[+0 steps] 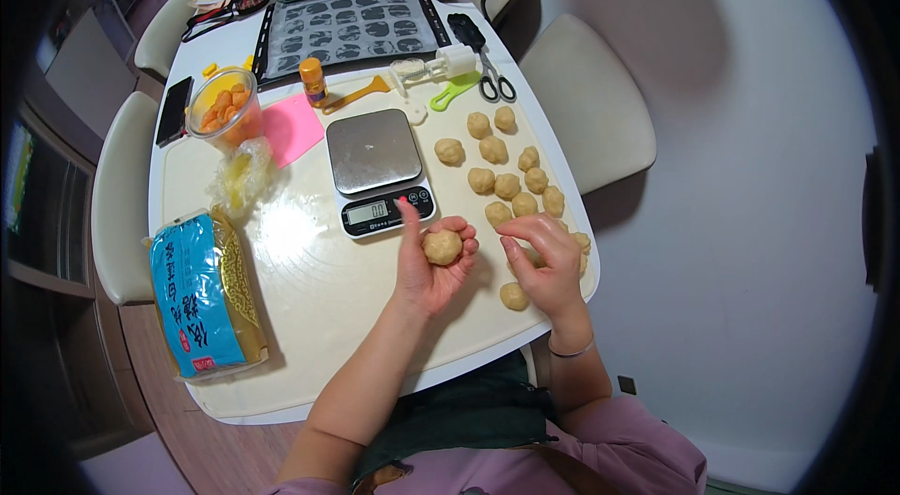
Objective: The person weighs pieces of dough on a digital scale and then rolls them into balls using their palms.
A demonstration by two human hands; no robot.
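A rounded ball of pale dough (442, 247) rests in the cupped palm of my left hand (432, 270), the thumb raised and the fingers curled around its far side. My right hand (547, 257) hovers over the right-hand dough balls, with a small gap between thumb and forefinger and nothing visible in it. It partly hides several of them. One dough ball (514, 296) lies just below its wrist side, another (498, 214) just beyond the fingertips. Behind my left hand stands a digital kitchen scale (373, 152), its steel platform bare and its display lit.
A blue-and-gold packet (200, 294) lies at left, near crumpled plastic wrap (242, 175). Beyond are a tub of orange pieces (225, 112), a pink scraper (294, 129), a small jar (313, 82), a plunger mould (436, 66), scissors (492, 76) and a lined baking tray (351, 27).
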